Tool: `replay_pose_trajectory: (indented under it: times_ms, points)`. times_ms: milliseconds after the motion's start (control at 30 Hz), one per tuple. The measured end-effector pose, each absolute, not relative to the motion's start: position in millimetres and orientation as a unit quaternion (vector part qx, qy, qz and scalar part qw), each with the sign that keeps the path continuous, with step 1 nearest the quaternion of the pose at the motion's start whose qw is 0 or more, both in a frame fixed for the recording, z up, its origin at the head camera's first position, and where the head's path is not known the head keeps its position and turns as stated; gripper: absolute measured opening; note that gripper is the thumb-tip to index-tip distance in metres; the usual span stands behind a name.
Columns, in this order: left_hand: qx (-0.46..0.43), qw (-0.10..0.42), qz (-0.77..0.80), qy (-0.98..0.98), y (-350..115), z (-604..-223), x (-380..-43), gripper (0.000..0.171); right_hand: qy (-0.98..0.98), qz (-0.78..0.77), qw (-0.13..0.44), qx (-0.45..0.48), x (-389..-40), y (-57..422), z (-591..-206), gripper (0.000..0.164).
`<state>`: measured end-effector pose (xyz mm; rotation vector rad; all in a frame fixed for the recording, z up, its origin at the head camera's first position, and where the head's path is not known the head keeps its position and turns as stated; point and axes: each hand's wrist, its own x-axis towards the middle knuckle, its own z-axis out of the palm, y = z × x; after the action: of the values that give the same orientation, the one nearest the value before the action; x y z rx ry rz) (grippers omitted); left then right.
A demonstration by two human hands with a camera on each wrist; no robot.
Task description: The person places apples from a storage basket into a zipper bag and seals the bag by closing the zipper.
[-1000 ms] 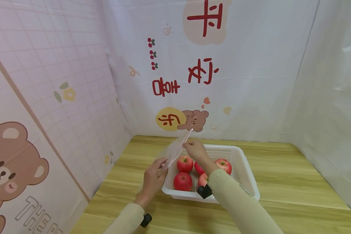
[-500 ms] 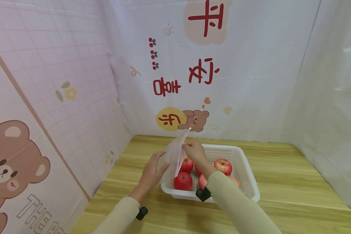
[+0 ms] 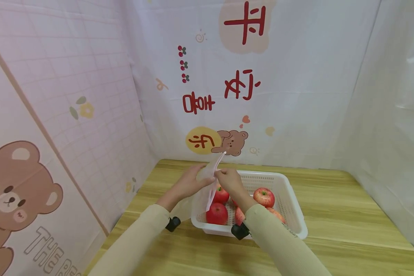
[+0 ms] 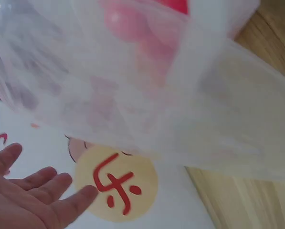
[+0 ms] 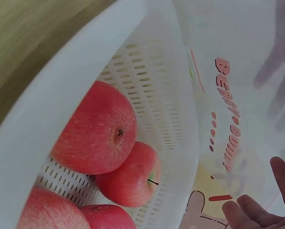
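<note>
A translucent zip bag [image 3: 201, 195] with a pink-edged mouth hangs upright over the left side of a white basket [image 3: 294, 207]. My right hand [image 3: 229, 180] pinches the bag at its mouth edge. On the other side of the bag is my left hand [image 3: 189, 182], its thumb pointing at the mouth edge near the right fingertips. The left wrist view shows the left fingers [image 4: 51, 191] spread and fairly straight beside the film. Red apples [image 3: 217, 213] sit in the basket, partly hidden by the bag and right forearm. Pink lettering and a bear print show on the bag [image 5: 228, 114].
A wooden table [image 3: 331, 214] carries the basket. Printed cloth walls stand behind [image 3: 296, 96] and to the left [image 3: 100, 76]. Another apple [image 3: 263, 197] lies in the right half of the basket.
My left hand let go of the bag's lower mouth edge, opened, and moved up along the bag towards the right hand. The right hand keeps its pinch, nearly still.
</note>
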<state>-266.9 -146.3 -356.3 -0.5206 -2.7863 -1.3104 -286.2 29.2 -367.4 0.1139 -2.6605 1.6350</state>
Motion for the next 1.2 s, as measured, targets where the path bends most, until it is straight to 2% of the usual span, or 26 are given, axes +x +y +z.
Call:
replay_pose_trajectory:
  times_ms: [167, 333, 600, 900, 1033, 1200]
  points:
    - [-0.169, -0.013, -0.396, -0.903, -133, -353, -265, 0.074, -0.854, 0.520, -0.003, 0.034, -286, 30, -368, 0.032]
    - [-0.159, -0.004, -0.379, -0.912, -131, -354, -264, 0.073, -0.856, 0.514, 0.003, 0.044, -286, 31, -371, 0.031]
    - [-0.146, 0.078, -0.266, -0.950, -135, -353, -264, 0.051, -0.874, 0.480, 0.040, 0.062, -282, 30, -376, 0.026]
    - [-0.100, 0.150, -0.144, -0.973, -135, -349, -263, 0.028, -0.900, 0.433, 0.034, 0.041, -280, 28, -380, 0.026]
    - [-0.078, 0.161, -0.129, -0.975, -145, -346, -265, 0.029, -0.913, 0.406, 0.032, 0.024, -280, 30, -383, 0.030]
    - [-0.055, 0.160, -0.182, -0.969, -167, -337, -271, 0.032, -0.923, 0.383, 0.029, 0.008, -281, 37, -389, 0.038]
